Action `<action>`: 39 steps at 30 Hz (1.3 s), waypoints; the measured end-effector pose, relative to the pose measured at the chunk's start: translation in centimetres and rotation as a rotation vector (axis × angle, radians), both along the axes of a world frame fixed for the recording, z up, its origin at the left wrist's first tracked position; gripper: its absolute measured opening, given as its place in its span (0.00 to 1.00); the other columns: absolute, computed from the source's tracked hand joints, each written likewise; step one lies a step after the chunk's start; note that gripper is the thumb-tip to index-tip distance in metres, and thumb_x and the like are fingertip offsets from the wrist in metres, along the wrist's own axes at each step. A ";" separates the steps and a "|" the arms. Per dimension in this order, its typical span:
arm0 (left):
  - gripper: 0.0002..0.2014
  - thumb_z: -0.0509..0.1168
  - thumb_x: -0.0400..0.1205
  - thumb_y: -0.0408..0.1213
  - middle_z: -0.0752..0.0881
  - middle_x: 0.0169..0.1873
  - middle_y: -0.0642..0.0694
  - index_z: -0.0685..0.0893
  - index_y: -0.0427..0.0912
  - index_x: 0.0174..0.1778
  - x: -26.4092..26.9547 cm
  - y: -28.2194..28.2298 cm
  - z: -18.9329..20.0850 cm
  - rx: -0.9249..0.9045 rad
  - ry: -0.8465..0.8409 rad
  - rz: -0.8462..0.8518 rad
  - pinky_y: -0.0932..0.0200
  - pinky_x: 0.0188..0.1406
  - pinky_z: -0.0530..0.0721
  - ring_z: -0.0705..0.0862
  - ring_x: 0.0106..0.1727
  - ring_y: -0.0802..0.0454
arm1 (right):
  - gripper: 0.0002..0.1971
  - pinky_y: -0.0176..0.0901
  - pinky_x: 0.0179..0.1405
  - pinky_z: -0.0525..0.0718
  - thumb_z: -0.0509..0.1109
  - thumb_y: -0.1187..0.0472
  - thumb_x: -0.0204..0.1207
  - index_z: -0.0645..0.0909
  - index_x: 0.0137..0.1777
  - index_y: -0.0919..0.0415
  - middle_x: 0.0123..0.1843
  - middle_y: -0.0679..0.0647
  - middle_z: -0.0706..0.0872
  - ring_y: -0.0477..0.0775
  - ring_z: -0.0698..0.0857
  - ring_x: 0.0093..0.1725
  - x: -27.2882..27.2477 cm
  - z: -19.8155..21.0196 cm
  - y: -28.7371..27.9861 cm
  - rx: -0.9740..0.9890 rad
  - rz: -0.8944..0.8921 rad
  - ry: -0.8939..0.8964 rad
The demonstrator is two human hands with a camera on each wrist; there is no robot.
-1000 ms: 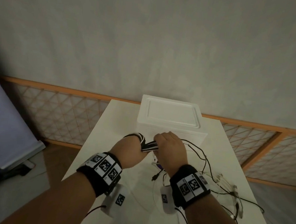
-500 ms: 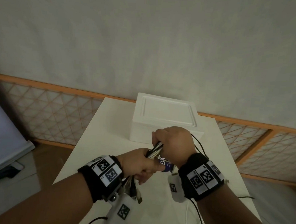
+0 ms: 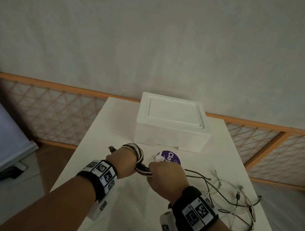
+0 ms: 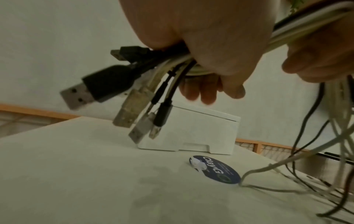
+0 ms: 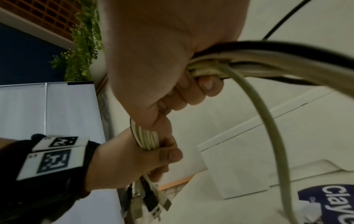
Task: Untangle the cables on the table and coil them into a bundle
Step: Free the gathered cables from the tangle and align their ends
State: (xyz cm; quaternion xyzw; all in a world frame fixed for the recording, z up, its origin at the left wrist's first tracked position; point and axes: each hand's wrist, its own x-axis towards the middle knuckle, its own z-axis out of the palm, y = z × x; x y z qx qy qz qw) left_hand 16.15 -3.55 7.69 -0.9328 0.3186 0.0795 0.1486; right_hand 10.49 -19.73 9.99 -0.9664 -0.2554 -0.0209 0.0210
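Both hands were up over the near middle of the white desk (image 3: 100,130), working close together. The left hand (image 3: 123,162) was closed tight round a thick bunch of black and white cables (image 3: 134,151), which looped over the back of that hand in several turns. From below, the left wrist view showed the plug ends (image 4: 134,98) sticking out under the fist: a black USB plug, a couple of pale ones and a thin black one, all hanging free above the desk. The right hand (image 3: 165,178) sat just beside the left, its fingers curled round the same bunch where it left the other fist, so the cables ran straight from one grip into the other.

From the right hand the slack fell away to the right, where a loose tangle of thin black and white leads (image 3: 235,200) lay spread across that side of the desk, some of it trailing toward the edge. How many separate cables were in it I could not tell in the dim light.

A round purple lid or label (image 3: 170,157) with white lettering lay flat on the desk just beyond the right hand. Behind it, toward the wall, stood a closed white foam box (image 3: 172,122).
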 end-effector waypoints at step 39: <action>0.08 0.70 0.74 0.35 0.88 0.29 0.39 0.90 0.37 0.45 -7.9 -2.2 6.2 -1.700 0.982 0.174 0.46 0.44 0.87 0.88 0.33 0.42 | 0.02 0.52 0.35 0.83 0.68 0.52 0.65 0.77 0.35 0.47 0.31 0.45 0.82 0.48 0.81 0.34 -0.6 2.6 0.4 0.796 0.032 0.123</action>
